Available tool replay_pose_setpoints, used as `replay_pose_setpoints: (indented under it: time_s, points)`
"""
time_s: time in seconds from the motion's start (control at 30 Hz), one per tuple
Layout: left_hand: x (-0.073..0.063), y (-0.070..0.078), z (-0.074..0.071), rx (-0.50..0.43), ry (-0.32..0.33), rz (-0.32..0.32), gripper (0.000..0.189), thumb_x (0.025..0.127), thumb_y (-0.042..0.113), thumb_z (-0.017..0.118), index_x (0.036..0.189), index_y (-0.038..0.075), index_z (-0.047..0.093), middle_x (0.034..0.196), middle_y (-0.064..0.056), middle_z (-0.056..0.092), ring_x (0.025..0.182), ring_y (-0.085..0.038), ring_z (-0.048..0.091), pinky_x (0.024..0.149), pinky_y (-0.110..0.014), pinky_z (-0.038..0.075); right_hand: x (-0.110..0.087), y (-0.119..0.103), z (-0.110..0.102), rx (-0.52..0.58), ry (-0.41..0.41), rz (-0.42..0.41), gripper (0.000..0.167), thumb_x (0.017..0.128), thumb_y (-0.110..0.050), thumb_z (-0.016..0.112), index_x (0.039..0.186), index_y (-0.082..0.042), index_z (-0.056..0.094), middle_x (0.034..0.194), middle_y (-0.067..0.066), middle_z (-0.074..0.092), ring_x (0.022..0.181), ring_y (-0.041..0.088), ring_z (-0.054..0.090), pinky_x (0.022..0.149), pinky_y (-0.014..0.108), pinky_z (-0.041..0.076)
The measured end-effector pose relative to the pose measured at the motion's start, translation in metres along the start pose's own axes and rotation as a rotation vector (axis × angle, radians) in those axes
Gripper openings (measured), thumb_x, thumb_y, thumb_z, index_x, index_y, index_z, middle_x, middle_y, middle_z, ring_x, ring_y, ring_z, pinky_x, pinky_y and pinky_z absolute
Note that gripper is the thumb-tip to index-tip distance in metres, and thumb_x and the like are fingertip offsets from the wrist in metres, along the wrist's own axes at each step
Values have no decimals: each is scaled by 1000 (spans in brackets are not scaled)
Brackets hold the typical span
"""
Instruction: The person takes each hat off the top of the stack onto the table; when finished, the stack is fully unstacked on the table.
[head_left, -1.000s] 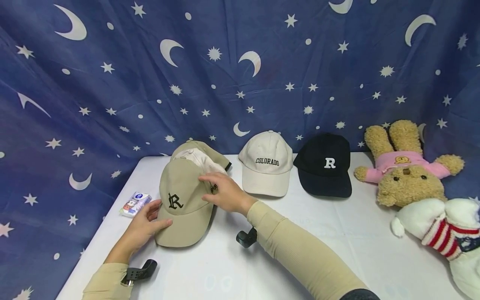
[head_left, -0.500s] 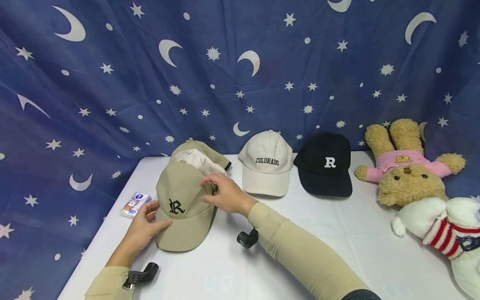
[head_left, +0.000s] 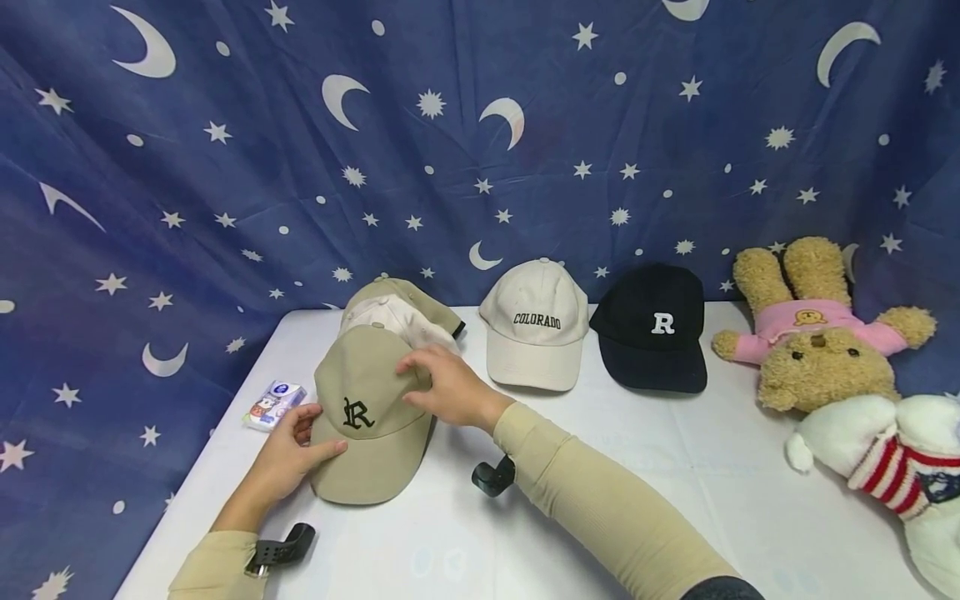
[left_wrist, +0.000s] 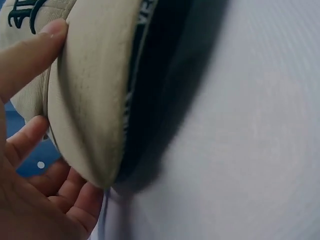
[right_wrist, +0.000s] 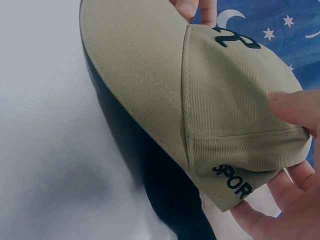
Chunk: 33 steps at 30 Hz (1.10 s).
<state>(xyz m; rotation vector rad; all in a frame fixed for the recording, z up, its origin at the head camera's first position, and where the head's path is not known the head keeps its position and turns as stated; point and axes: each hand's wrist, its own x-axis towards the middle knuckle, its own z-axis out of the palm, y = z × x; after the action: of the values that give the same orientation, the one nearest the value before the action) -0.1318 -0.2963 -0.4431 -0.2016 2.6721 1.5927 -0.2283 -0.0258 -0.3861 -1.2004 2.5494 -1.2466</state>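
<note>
A khaki baseball cap (head_left: 372, 375) with a black letter on its front is between both hands at the left of the table. My left hand (head_left: 285, 458) grips its left side where brim and crown meet. In the left wrist view the thumb (left_wrist: 37, 55) lies on top and the fingers curl below the edge. On the other side my right hand (head_left: 453, 387) pinches the crown, thumb on the outside and fingers under the rim. A white cap (head_left: 390, 315) and another khaki cap (head_left: 405, 292) stand in a row behind it, partly hidden.
A cream COLORADO cap (head_left: 536, 325) and a black cap (head_left: 651, 329) stand along the back of the white table (head_left: 600, 483). A small tissue packet (head_left: 273, 406) lies left of my left hand. A teddy bear (head_left: 825, 375) and a white plush toy (head_left: 855, 433) lie at the right.
The held khaki cap has shifted slightly towards the table's front, its crown tipping forward, so more of the white cap behind shows. Both hands keep their hold.
</note>
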Motion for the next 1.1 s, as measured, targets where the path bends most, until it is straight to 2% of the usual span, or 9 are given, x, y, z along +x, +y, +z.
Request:
replay_pose_setpoints:
  time_s: [0.2, 0.37, 0.43, 0.5, 0.6, 0.67, 0.87, 0.97, 1.1]
  points:
    - [-6, 10, -5, -12, -17, 33, 80, 89, 14, 77, 150, -7, 30, 142, -30, 42, 120, -37, 54, 81, -20, 50, -4, 2, -9, 37, 41, 7, 33, 89, -10, 75, 119, -7, 65, 127, 8, 59, 120, 21, 52, 102, 31, 41]
    - [-11, 19, -10, -112, -70, 77, 76, 90, 6, 73, 153, -3, 31, 131, -32, 53, 101, -14, 63, 77, -28, 56, -11, 6, -21, 77, 77, 5, 37, 88, -8, 76, 122, -5, 63, 127, 9, 58, 115, 23, 55, 98, 31, 45]
    - [-13, 23, -10, -148, -100, 97, 77, 91, 5, 73, 154, -3, 30, 131, -34, 53, 99, -6, 63, 78, -28, 56, -14, 7, -27, 90, 86, 10, 37, 88, -7, 76, 123, -5, 62, 125, 9, 58, 114, 24, 57, 98, 30, 46]
    - [-15, 27, -11, -167, -133, 127, 78, 90, 4, 73, 154, -4, 28, 138, -33, 48, 102, -3, 61, 81, -27, 55, -18, 7, -33, 95, 97, 11, 36, 88, -7, 76, 122, -5, 63, 122, 9, 58, 112, 25, 58, 97, 31, 47]
    - [-19, 34, -10, -177, -186, 175, 82, 88, 2, 74, 154, -6, 26, 142, -33, 41, 106, -4, 60, 83, -25, 54, -22, 8, -41, 92, 122, -5, 33, 88, -6, 75, 119, -4, 64, 118, 9, 59, 109, 25, 60, 95, 30, 49]
    - [-20, 37, -8, -179, -226, 199, 85, 87, 0, 75, 154, -8, 24, 139, -33, 41, 105, -8, 61, 83, -24, 54, -26, 9, -46, 76, 146, -18, 31, 88, -6, 75, 117, -4, 64, 115, 9, 59, 106, 24, 60, 93, 29, 49]
    - [-22, 45, 0, -233, -325, 224, 91, 85, -4, 75, 156, -6, 18, 134, -30, 44, 105, -15, 62, 84, -28, 55, -37, 18, -58, 69, 196, -17, 29, 87, -4, 76, 114, -2, 65, 115, 10, 61, 104, 23, 59, 90, 28, 51]
    - [-21, 50, 7, -261, -342, 249, 91, 84, -6, 73, 156, -8, 17, 133, -30, 43, 104, -15, 62, 83, -28, 55, -43, 24, -65, 76, 219, -8, 29, 87, -3, 76, 113, -1, 64, 114, 11, 61, 102, 24, 60, 89, 30, 52]
    - [-17, 57, 20, -269, -312, 279, 83, 84, -10, 71, 152, -11, 24, 126, -28, 49, 98, -16, 62, 81, -27, 55, -53, 32, -77, 68, 249, 6, 29, 86, -2, 77, 112, 0, 64, 112, 11, 62, 101, 25, 60, 87, 34, 53]
